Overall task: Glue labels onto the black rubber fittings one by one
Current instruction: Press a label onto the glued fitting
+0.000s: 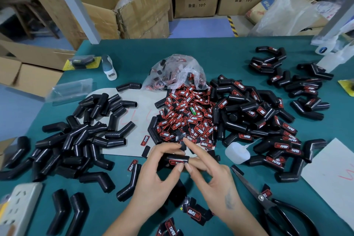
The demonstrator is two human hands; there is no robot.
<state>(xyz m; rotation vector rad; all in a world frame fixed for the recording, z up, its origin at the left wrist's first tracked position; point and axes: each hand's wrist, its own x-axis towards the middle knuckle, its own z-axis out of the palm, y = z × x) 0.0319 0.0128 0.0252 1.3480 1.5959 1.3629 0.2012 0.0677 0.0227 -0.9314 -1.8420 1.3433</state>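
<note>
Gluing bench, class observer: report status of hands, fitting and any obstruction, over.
Left hand and right hand both gripping one black fitting, label under thumbs. Glue bottle set aside. Nothing obstructing.

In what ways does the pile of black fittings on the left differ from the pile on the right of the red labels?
The left pile holds plain black fittings with no labels showing; most in the right pile carry a red label. The left pile lies partly on a pale sheet; the right pile lies mostly on the green table, next to a white glue bottle. Both hold the same bent black rubber tubes, loosely heaped.
</note>
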